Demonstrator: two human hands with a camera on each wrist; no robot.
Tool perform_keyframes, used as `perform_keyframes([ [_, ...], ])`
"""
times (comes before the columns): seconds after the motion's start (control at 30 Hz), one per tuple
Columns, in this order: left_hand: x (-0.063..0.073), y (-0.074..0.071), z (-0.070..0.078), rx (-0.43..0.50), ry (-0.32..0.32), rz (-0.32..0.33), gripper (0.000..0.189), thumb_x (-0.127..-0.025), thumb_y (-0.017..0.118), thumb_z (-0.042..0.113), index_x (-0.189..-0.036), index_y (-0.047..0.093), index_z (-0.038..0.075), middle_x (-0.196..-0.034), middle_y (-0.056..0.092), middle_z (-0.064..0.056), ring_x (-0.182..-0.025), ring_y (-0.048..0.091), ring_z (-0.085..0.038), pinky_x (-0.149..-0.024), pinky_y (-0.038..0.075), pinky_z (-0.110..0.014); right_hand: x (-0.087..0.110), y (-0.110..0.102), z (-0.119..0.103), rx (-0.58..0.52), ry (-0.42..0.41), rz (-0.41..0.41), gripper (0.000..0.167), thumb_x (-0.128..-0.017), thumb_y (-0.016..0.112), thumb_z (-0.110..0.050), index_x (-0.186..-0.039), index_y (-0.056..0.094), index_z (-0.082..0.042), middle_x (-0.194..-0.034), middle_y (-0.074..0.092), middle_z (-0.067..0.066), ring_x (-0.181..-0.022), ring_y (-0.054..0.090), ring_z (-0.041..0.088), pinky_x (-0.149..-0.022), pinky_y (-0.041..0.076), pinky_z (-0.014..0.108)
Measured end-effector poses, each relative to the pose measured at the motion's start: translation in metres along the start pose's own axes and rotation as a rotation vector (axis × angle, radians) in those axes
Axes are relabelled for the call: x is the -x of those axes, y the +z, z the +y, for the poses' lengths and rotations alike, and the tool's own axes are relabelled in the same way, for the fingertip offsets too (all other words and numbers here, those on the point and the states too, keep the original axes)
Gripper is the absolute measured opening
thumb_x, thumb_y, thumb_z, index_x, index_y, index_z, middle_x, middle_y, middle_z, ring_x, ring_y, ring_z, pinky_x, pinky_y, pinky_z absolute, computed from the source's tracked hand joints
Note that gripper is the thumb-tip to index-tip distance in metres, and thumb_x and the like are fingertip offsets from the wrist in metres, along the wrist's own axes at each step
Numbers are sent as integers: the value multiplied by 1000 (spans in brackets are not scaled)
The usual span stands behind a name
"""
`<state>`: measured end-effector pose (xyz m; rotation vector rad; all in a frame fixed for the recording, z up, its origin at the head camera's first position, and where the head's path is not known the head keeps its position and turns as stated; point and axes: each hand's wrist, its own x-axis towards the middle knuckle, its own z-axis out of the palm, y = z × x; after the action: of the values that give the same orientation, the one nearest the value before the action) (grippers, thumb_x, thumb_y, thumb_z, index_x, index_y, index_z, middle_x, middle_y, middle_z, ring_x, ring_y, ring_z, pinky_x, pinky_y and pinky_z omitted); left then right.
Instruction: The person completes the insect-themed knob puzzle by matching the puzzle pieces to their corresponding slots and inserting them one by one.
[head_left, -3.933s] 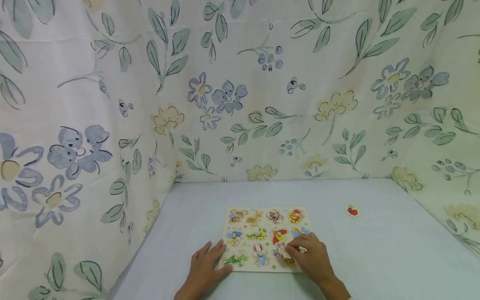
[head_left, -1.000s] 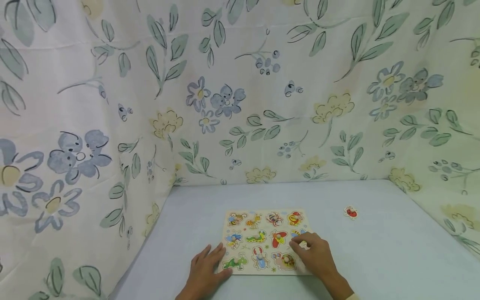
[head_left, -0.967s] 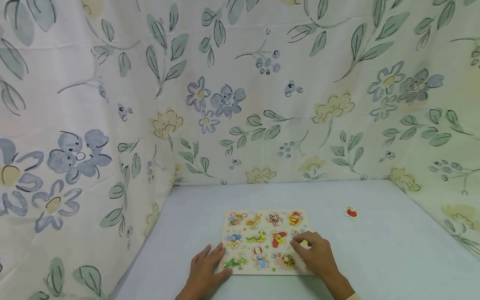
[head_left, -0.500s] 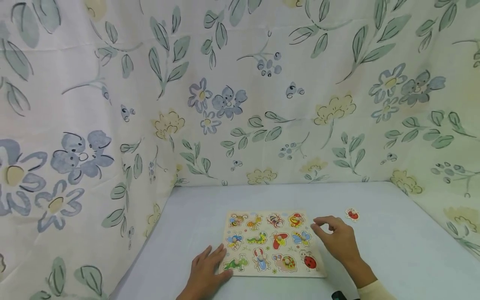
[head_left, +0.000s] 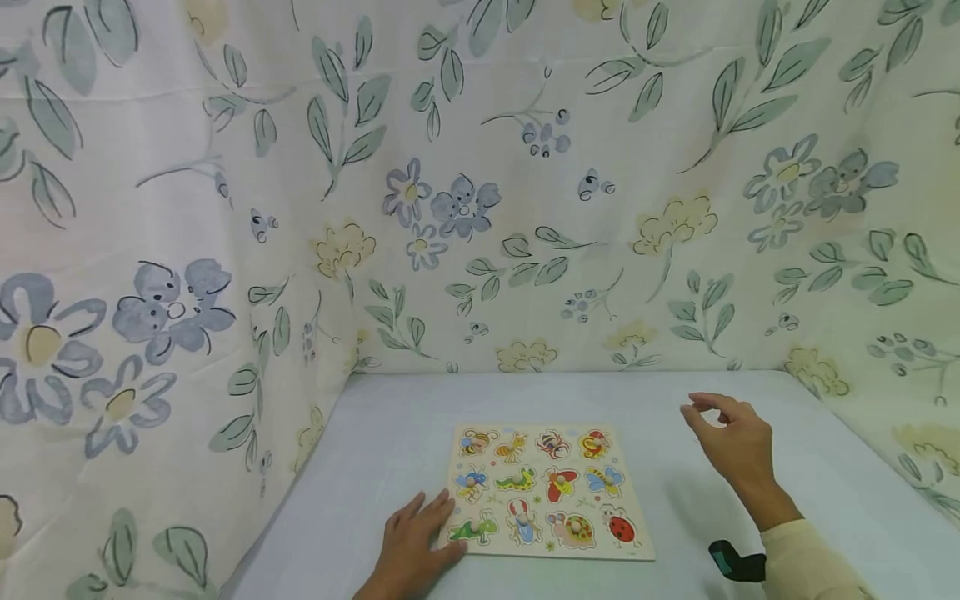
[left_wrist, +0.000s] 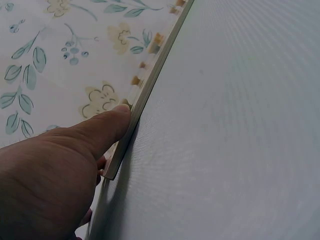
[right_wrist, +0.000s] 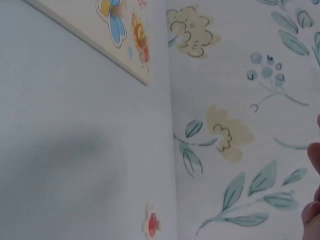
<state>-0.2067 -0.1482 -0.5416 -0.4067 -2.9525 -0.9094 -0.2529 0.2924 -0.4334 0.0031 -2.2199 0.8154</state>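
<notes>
My left hand (head_left: 412, 546) rests at the front left corner of a wooden peg puzzle board (head_left: 517, 500) with insect pictures. Its thumb (left_wrist: 107, 127) touches the board's edge in the left wrist view. Knobbed pieces sit in the board, among them a snail (head_left: 573, 528) and a caterpillar (head_left: 516, 480). At the front right corner a ladybug picture (head_left: 621, 528) shows no knob. My right hand (head_left: 738, 442) hovers over the table right of the board, thumb and index finger curved, holding nothing visible. A loose ladybug piece (right_wrist: 152, 224) lies on the table in the right wrist view; the hand hides it in the head view.
The pale table (head_left: 390, 417) is bordered at the back and sides by a floral curtain (head_left: 525, 208). A dark strap-like object (head_left: 738, 562) is attached near the right sleeve (head_left: 810, 558).
My right hand has let go of the snail piece, left in its place on the board, and has moved right and away from me, over the loose ladybug piece. The left hand stays put.
</notes>
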Motion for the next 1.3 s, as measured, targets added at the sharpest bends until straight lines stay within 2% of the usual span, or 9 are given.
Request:
perform_keyframes([
  [0.2, 0, 1, 0, -5, 0, 6, 75, -80, 68, 58, -136, 56, 11, -145, 45, -5, -136, 27, -43, -104, 17, -65, -19, -4, 26, 24, 48, -28, 25, -88, 69, -16, -106, 70, 2, -93, 68, 19, -86, 49, 31, -63, 36, 43],
  [0.4, 2, 0, 0, 7, -8, 1, 74, -79, 69, 57, -136, 56, 11, -145, 46, -6, -136, 27, -44, -104, 17, -66, -27, 1, 57, 74, 200, -129, 35, -94, 61, -24, -114, 65, 4, -102, 65, 25, -100, 47, 44, -75, 35, 57],
  [0.53, 2, -1, -1, -1, -2, 1, 74, -80, 67, 58, -136, 56, 11, -145, 46, -6, -136, 27, -43, -104, 17, -65, -29, 7, 74, 78, 294, -185, 39, -95, 60, -27, -116, 62, 6, -105, 64, 26, -104, 45, 46, -77, 37, 56],
  [0.63, 1, -1, -1, -11, 4, 1, 74, -80, 66, 59, -136, 56, 11, -145, 46, -5, -136, 27, -43, -104, 17, -65, -31, 11, 84, 97, 330, -216, 40, -94, 60, -27, -114, 62, 8, -104, 63, 27, -103, 46, 46, -79, 36, 56],
  [0.77, -1, 0, -1, -16, 3, -4, 74, -80, 65, 60, -136, 56, 11, -145, 46, -5, -136, 27, -42, -104, 17, -65, -32, 15, 91, 109, 406, -269, 41, -94, 59, -25, -114, 60, 11, -105, 63, 29, -104, 43, 48, -82, 35, 58],
  [0.9, -2, -1, 0, -15, 4, -1, 75, -81, 64, 61, -136, 56, 12, -146, 45, -4, -137, 27, -41, -104, 17, -65, -34, 19, 97, 100, 525, -335, 44, -95, 58, -27, -118, 58, 11, -113, 59, 31, -110, 36, 50, -81, 36, 57],
  [1.0, -1, -1, -1, -15, -3, -2, 74, -80, 64, 61, -136, 56, 13, -146, 45, -4, -137, 26, -41, -104, 16, -65, -34, 23, 104, 107, 577, -385, 46, -95, 57, -28, -121, 57, 10, -117, 56, 31, -110, 33, 50, -80, 36, 56],
  [1.2, 1, 2, -2, 7, -7, -12, 73, -80, 65, 60, -136, 56, 13, -146, 45, -2, -137, 27, -41, -104, 17, -64, -32, 27, 117, 153, 524, -406, 41, -92, 57, -22, -116, 61, 10, -119, 56, 33, -110, 38, 54, -88, 31, 59],
  [1.3, 1, 2, -2, 9, -7, -3, 73, -80, 66, 60, -136, 56, 13, -146, 45, -2, -137, 27, -41, -104, 17, -65, -33, 29, 121, 156, 518, -420, 41, -92, 57, -23, -118, 61, 9, -125, 51, 35, -113, 38, 55, -91, 28, 60],
])
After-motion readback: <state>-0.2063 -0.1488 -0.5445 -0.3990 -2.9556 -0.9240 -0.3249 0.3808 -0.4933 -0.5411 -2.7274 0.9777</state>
